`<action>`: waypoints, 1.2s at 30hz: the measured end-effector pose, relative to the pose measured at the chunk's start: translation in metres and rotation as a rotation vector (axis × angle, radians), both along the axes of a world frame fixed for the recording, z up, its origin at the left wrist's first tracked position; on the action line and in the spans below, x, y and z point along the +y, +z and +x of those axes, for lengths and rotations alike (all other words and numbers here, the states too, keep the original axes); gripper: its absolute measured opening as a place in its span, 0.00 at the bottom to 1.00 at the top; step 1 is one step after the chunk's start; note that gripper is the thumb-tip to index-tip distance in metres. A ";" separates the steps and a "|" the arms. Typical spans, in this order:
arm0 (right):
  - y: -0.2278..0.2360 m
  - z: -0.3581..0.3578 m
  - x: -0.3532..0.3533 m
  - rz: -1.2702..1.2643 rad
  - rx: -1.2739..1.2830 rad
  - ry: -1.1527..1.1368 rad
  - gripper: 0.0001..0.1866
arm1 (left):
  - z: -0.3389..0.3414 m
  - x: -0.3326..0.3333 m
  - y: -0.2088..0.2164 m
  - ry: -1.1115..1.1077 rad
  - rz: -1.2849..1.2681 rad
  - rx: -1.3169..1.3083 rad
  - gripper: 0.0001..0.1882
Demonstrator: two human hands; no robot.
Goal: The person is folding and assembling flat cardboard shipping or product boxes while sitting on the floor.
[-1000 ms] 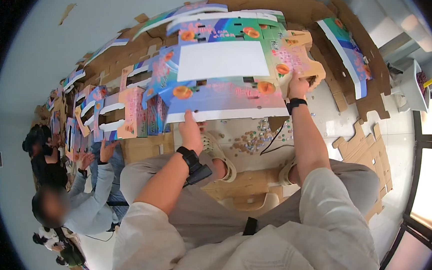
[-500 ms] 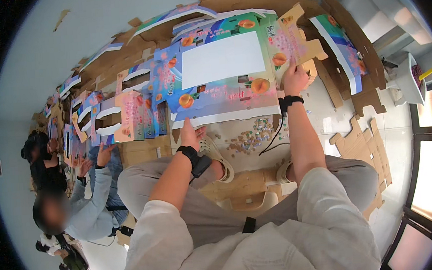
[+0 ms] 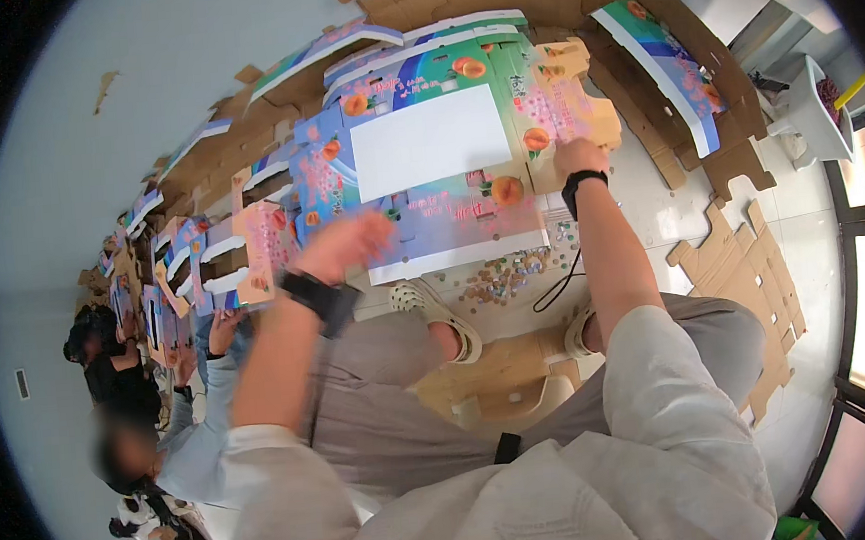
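Note:
A flattened printed cardboard box [image 3: 439,214] lies before me, coloured blue, green and pink, with orange fruit pictures and a large white panel. My right hand [image 3: 579,156] is closed on the box's right side, by its tan-and-pink end flaps [image 3: 582,109]. Over the lower left part of the box is my left hand [image 3: 349,246], blurred by motion. Its fingers are smeared, and I cannot tell whether it touches the cardboard.
Round scraps [image 3: 508,275] lie on the tiled floor below the box. Plain cardboard offcuts [image 3: 739,279] are at the right. More printed sheets [image 3: 665,78] stand along the far side. At the left, a co-worker in light sleeves [image 3: 201,407] handles similar boxes.
My left hand has left the box's near edge and moved up and left. The box has shifted slightly left and its right end flaps now sit differently. My right hand stays at its right side.

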State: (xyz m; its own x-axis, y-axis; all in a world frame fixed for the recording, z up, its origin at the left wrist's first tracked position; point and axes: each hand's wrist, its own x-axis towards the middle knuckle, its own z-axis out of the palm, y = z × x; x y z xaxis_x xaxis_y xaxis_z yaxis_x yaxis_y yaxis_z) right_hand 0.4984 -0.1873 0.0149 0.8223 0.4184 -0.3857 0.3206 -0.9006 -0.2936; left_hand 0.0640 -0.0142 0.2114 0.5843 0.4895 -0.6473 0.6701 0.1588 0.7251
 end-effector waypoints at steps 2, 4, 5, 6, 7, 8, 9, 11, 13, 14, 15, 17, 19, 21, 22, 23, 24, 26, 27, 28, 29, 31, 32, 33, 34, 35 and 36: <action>0.018 0.010 0.000 -0.060 -0.087 0.030 0.29 | 0.015 0.047 0.088 0.099 0.269 -0.274 0.22; 0.034 0.032 0.005 -0.034 -0.010 -0.048 0.23 | 0.030 0.095 0.155 0.076 0.510 -0.147 0.21; 0.036 0.038 0.011 -0.039 -0.016 -0.042 0.23 | 0.032 0.115 0.169 0.082 0.491 -0.123 0.20; 0.036 0.048 0.016 0.054 -0.039 0.001 0.23 | 0.033 0.134 0.166 0.109 0.462 -0.071 0.20; 0.031 0.054 0.021 0.158 -0.044 0.051 0.23 | 0.033 0.155 0.154 0.103 0.463 -0.002 0.19; 0.025 0.061 0.030 0.127 -0.069 0.034 0.23 | 0.034 0.181 0.135 0.084 0.486 0.037 0.17; 0.018 0.071 0.044 0.272 -0.073 0.126 0.25 | 0.036 0.206 0.102 0.126 0.448 0.011 0.18; 0.001 0.085 0.073 0.468 -0.108 0.230 0.29 | 0.042 0.254 0.020 0.040 0.466 -0.002 0.19; -0.013 0.096 0.108 0.509 -0.151 0.231 0.32 | 0.054 0.299 -0.065 -0.040 0.527 -0.024 0.22; -0.016 0.103 0.127 0.499 -0.110 0.243 0.38 | 0.064 0.317 -0.106 -0.130 0.679 -0.056 0.25; -0.018 0.105 0.146 0.450 -0.046 0.212 0.44 | 0.073 0.333 -0.140 -0.173 0.834 -0.006 0.28; -0.018 0.110 0.170 0.316 -0.151 0.257 0.50 | 0.089 0.345 -0.198 -0.059 0.737 0.065 0.33; -0.014 0.111 0.195 0.102 -0.207 0.202 0.64 | 0.102 0.360 -0.222 -0.055 0.745 0.376 0.49; -0.012 0.112 0.208 0.000 -0.233 0.275 0.65 | 0.106 0.355 -0.237 -0.055 0.959 0.486 0.55; -0.011 0.113 0.213 -0.061 -0.264 0.335 0.66 | 0.107 0.353 -0.238 -0.050 1.220 0.612 0.61; -0.010 0.115 0.215 -0.040 -0.239 0.336 0.66 | 0.107 0.351 -0.236 -0.031 1.235 0.623 0.61; -0.011 0.116 0.217 -0.051 -0.216 0.351 0.66 | 0.107 0.351 -0.232 -0.004 1.146 0.608 0.66; -0.010 0.122 0.218 -0.006 -0.200 0.348 0.66 | 0.108 0.349 -0.222 0.037 1.062 0.593 0.71; -0.009 0.125 0.218 0.031 -0.166 0.381 0.61 | 0.109 0.347 -0.218 0.064 0.982 0.658 0.73; -0.008 0.126 0.218 0.037 -0.167 0.391 0.61 | 0.109 0.346 -0.214 0.103 0.921 0.717 0.74; -0.007 0.126 0.217 0.013 -0.154 0.422 0.59 | 0.109 0.345 -0.210 0.098 0.904 0.722 0.74; -0.005 0.123 0.215 -0.028 -0.183 0.446 0.50 | 0.107 0.344 -0.202 0.063 0.911 0.675 0.76; -0.004 0.120 0.215 -0.025 -0.183 0.450 0.50 | 0.105 0.344 -0.198 0.070 0.915 0.653 0.76; -0.003 0.117 0.213 0.016 -0.247 0.444 0.49 | 0.104 0.344 -0.195 0.050 0.888 0.659 0.76; -0.002 0.113 0.211 0.080 -0.303 0.450 0.48 | 0.103 0.345 -0.192 0.046 0.884 0.668 0.75; 0.001 0.111 0.209 0.057 -0.310 0.435 0.48 | 0.101 0.344 -0.190 0.028 0.862 0.663 0.75; 0.004 0.109 0.206 0.141 -0.326 0.421 0.48 | 0.100 0.344 -0.187 0.058 0.889 0.650 0.72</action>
